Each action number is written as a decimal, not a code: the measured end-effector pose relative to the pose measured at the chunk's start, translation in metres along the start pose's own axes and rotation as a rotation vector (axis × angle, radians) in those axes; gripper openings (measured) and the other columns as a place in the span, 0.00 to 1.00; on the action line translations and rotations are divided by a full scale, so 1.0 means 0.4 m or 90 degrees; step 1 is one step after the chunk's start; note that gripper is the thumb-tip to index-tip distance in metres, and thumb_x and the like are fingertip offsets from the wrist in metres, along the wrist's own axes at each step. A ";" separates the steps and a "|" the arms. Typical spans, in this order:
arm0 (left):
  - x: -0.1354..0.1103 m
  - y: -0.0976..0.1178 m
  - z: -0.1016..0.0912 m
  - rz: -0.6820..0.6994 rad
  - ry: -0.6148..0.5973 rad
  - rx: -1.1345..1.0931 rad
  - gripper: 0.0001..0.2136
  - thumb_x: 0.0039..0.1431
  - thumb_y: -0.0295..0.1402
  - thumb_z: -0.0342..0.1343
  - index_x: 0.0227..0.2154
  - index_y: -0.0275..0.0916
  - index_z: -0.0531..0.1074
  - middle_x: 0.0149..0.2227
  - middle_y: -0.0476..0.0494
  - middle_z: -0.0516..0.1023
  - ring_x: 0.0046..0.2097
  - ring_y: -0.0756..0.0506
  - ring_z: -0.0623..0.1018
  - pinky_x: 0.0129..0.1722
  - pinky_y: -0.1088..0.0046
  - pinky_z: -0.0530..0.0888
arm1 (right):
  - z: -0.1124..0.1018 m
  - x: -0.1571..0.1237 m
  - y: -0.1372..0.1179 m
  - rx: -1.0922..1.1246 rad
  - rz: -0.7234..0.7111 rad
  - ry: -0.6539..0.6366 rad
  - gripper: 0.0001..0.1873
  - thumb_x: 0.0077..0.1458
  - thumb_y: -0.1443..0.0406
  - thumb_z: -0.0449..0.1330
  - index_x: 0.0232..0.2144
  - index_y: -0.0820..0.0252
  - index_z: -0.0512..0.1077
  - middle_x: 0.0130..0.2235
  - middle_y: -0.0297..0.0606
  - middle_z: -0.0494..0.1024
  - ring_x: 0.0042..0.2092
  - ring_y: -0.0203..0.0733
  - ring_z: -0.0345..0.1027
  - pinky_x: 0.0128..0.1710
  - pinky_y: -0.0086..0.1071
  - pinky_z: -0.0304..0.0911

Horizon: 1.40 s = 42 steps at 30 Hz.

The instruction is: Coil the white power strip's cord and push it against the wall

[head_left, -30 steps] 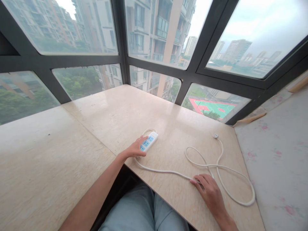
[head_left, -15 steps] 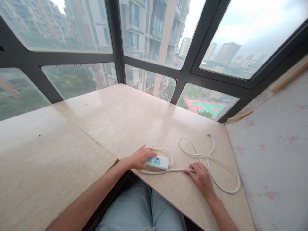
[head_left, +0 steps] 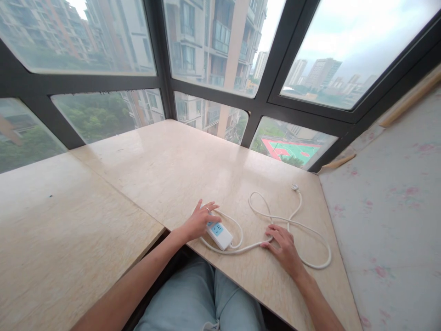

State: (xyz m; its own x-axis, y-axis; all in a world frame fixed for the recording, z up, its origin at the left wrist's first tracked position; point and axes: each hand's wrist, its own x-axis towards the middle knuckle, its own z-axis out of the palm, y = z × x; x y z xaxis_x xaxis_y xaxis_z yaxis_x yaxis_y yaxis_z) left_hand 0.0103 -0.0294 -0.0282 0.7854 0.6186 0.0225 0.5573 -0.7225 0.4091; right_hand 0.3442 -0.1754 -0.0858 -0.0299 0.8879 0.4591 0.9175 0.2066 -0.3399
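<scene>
A white power strip (head_left: 218, 233) with blue sockets lies near the front edge of the beige table (head_left: 179, 170). My left hand (head_left: 199, 221) rests on its far end, fingers curled over it. Its white cord (head_left: 292, 225) loops across the table to the right and ends in a plug (head_left: 295, 187) near the window. My right hand (head_left: 284, 246) lies on the cord where it leaves the strip, fingers pressing it down.
A second, lower tabletop (head_left: 58, 230) adjoins on the left, with a gap above my lap. Dark-framed windows (head_left: 257, 99) wall the far side. A flowered cloth surface (head_left: 389, 220) borders the table on the right.
My left hand has drawn the power strip toward me and turned it, so the cord now curls round its end. My right hand slid left along the cord.
</scene>
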 end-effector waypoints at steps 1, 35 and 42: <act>0.006 -0.010 0.000 -0.001 -0.006 -0.021 0.27 0.47 0.14 0.50 0.44 0.50 0.78 0.64 0.43 0.64 0.68 0.40 0.57 0.65 0.42 0.39 | 0.002 -0.001 0.005 0.005 0.001 0.001 0.22 0.56 0.44 0.56 0.39 0.54 0.74 0.48 0.45 0.77 0.50 0.54 0.70 0.49 0.49 0.62; 0.035 0.239 0.140 -0.264 0.271 0.012 0.43 0.54 0.56 0.54 0.65 0.34 0.49 0.67 0.22 0.50 0.69 0.27 0.48 0.62 0.41 0.54 | 0.090 0.123 -0.047 0.188 0.269 0.135 0.17 0.58 0.55 0.57 0.43 0.61 0.71 0.41 0.47 0.76 0.43 0.49 0.69 0.48 0.46 0.64; 0.014 0.338 0.216 -0.299 0.281 0.089 0.39 0.57 0.53 0.53 0.65 0.34 0.53 0.66 0.21 0.53 0.68 0.21 0.48 0.59 0.31 0.46 | 0.087 0.123 -0.045 0.176 0.195 0.104 0.23 0.60 0.54 0.54 0.53 0.59 0.69 0.39 0.44 0.76 0.42 0.49 0.69 0.48 0.46 0.64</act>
State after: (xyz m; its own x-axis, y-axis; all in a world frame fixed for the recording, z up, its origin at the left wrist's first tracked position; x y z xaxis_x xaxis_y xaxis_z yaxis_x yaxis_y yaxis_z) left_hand 0.1133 -0.1501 -0.0518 0.2827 0.9247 0.2549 0.8670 -0.3600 0.3444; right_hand 0.3126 -0.1212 -0.0856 0.3106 0.8529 0.4195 0.7329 0.0661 -0.6771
